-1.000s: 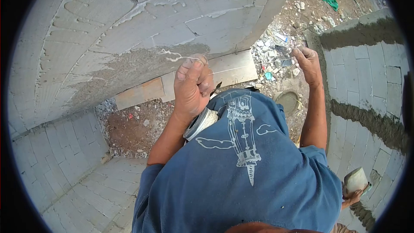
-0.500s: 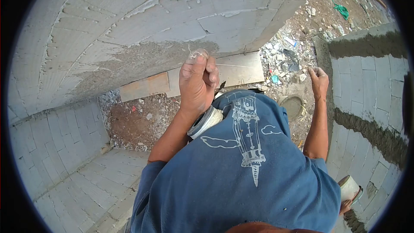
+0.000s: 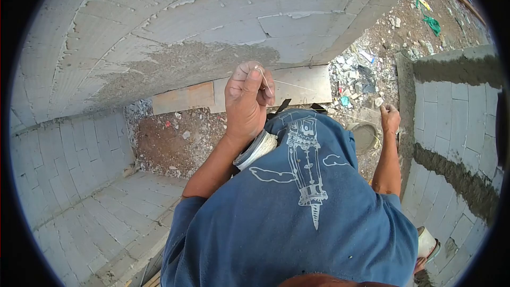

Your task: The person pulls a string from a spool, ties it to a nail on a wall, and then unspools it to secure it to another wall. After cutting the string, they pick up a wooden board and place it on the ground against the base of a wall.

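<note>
String (image 3: 264, 78), thin and white, pinched by left hand (image 3: 245, 101), round spool (image 3: 258, 149) beneath.

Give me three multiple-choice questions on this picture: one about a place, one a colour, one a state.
1. Where is the spool?
A. just below the left hand
B. on the ground
C. atop the right wall
2. What colour is the shirt?
A. red
B. blue
C. white
3. What is the left hand doing?
A. lying flat open
B. pinching a thin string
C. gripping a brick
Answers: 1 A, it sits under that hand, against the shirt; 2 B, blue cloth; 3 B, string crosses its fingertips.
</note>
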`<control>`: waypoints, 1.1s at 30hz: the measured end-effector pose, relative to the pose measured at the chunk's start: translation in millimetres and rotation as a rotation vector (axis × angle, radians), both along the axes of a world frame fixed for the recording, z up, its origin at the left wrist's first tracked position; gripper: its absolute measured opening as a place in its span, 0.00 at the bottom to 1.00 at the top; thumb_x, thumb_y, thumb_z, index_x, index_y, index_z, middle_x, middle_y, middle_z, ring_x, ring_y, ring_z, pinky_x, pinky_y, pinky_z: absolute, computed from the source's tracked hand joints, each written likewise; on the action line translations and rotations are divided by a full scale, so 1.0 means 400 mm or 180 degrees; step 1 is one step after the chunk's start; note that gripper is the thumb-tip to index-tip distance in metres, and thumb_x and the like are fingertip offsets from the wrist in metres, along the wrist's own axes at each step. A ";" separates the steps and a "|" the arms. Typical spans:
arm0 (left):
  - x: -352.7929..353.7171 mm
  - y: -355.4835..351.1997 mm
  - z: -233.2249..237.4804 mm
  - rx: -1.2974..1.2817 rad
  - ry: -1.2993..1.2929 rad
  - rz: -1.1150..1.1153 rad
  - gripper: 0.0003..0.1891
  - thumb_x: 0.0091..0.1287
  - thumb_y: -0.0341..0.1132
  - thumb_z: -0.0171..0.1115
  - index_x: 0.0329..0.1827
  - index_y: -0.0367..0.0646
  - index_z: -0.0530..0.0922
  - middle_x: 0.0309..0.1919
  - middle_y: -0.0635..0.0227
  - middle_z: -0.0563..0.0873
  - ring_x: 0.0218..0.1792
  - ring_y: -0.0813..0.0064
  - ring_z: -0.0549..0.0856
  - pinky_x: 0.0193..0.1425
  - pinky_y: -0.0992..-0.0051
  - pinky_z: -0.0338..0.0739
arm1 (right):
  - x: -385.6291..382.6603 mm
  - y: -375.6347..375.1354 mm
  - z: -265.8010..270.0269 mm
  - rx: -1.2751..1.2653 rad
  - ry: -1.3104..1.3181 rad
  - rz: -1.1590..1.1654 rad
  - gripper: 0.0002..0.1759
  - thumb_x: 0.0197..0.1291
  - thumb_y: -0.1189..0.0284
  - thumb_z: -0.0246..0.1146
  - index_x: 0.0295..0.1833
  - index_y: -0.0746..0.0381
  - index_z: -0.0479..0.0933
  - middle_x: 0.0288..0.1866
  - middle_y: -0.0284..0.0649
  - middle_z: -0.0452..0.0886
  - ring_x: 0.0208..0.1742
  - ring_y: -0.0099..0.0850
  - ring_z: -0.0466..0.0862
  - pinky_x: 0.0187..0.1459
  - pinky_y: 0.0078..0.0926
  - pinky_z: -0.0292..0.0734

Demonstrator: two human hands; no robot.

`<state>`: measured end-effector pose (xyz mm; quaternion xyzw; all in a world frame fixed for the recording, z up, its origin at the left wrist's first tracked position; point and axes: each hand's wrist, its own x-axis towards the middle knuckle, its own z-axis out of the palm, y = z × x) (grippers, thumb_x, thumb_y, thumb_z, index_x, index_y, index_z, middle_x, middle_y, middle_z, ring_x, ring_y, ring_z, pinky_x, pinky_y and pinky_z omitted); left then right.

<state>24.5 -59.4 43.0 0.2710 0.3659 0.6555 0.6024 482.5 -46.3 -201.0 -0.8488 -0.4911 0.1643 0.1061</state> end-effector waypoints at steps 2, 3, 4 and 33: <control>0.004 -0.003 0.004 0.0023 0.0082 0.0029 0.06 0.78 0.38 0.59 0.47 0.46 0.76 0.31 0.73 0.80 0.29 0.84 0.78 0.29 0.84 0.73 | -0.025 0.002 -0.026 -0.0739 -0.0106 0.0434 0.23 0.55 0.51 0.71 0.46 0.59 0.87 0.39 0.51 0.89 0.45 0.49 0.88 0.51 0.43 0.80; 0.010 -0.006 0.011 -0.0020 0.0090 0.0035 0.06 0.78 0.38 0.59 0.47 0.45 0.76 0.30 0.73 0.79 0.28 0.85 0.77 0.28 0.84 0.73 | -0.038 0.015 -0.054 -0.1220 -0.0184 0.0812 0.24 0.55 0.51 0.71 0.47 0.59 0.87 0.41 0.51 0.89 0.46 0.49 0.88 0.52 0.42 0.80; 0.017 -0.010 0.019 -0.0063 0.0099 0.0042 0.06 0.77 0.37 0.59 0.46 0.45 0.76 0.28 0.74 0.79 0.27 0.85 0.77 0.28 0.84 0.72 | -0.068 0.035 -0.048 -0.1699 -0.0262 0.1192 0.25 0.54 0.51 0.71 0.49 0.60 0.87 0.42 0.52 0.89 0.48 0.50 0.88 0.54 0.42 0.80; 0.029 -0.032 0.010 -0.0162 0.2008 -0.0123 0.11 0.75 0.36 0.63 0.50 0.36 0.81 0.28 0.79 0.79 0.29 0.91 0.70 0.32 0.84 0.65 | -0.691 0.108 0.674 0.0001 0.6832 0.1911 0.10 0.71 0.64 0.61 0.40 0.58 0.74 0.35 0.31 0.77 0.37 0.23 0.75 0.47 0.28 0.72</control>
